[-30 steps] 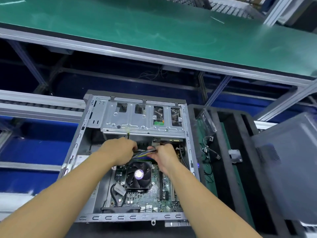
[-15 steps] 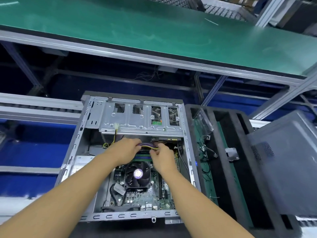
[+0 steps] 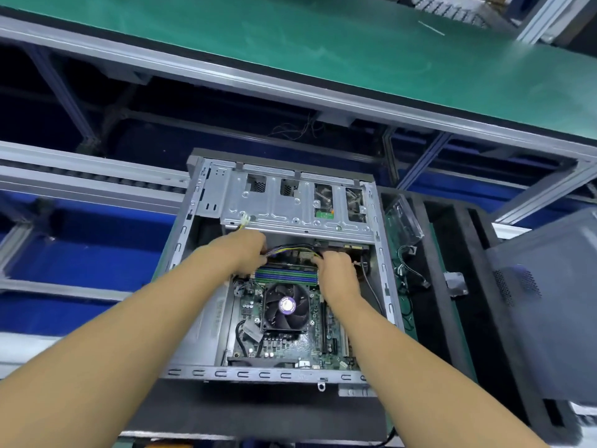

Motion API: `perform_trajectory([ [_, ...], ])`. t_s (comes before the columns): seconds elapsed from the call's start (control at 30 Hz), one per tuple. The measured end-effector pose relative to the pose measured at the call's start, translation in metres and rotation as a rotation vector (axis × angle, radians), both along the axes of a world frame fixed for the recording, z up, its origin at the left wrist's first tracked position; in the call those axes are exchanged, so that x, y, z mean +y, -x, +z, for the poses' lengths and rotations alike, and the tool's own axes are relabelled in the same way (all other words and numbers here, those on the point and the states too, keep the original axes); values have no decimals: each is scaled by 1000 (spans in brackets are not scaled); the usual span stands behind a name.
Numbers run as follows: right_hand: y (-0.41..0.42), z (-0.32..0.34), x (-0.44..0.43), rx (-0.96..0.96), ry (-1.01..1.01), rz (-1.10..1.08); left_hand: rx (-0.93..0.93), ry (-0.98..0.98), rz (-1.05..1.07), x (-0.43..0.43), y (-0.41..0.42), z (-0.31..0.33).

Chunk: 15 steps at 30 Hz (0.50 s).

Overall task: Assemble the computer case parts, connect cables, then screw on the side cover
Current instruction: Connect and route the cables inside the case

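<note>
Cable-connecting step: left hand (image 3: 245, 250) is gripping cables (image 3: 290, 249), right hand (image 3: 336, 270) is pinching their plug end, at 12 o'clock inside case (image 3: 258, 373). Next move is likely needing a straight push. Cover (image 3: 549, 302) is lying at 3 o'clock.

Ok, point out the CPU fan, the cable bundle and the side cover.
CPU fan (image 3: 287, 305): head view, its purple hub sticker.
cable bundle (image 3: 292, 248): head view, mid-span of the wires.
side cover (image 3: 555, 318): head view, its grey face.

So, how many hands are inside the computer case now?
2. The left hand is at the left end of the cables, above the fan; the right hand is at their right end.
</note>
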State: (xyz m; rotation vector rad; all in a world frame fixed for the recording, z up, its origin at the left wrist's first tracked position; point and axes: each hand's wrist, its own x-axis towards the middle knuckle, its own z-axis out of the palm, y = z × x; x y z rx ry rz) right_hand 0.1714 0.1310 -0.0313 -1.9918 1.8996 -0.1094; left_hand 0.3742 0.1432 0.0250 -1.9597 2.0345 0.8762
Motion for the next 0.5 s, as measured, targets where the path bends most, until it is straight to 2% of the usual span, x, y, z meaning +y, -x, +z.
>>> perform_trajectory([
  [0.07, -3, -3, -4, 11, -39, -35, 87, -24, 73, -1, -2, -4],
  [0.23, -8, -10, -12, 13, -167, -36, 157, -74, 199, -7, -4, -13],
  [0.5, -10, -14, -19, 50, -177, -83, 126, -10, 236, -9, -7, -18],
])
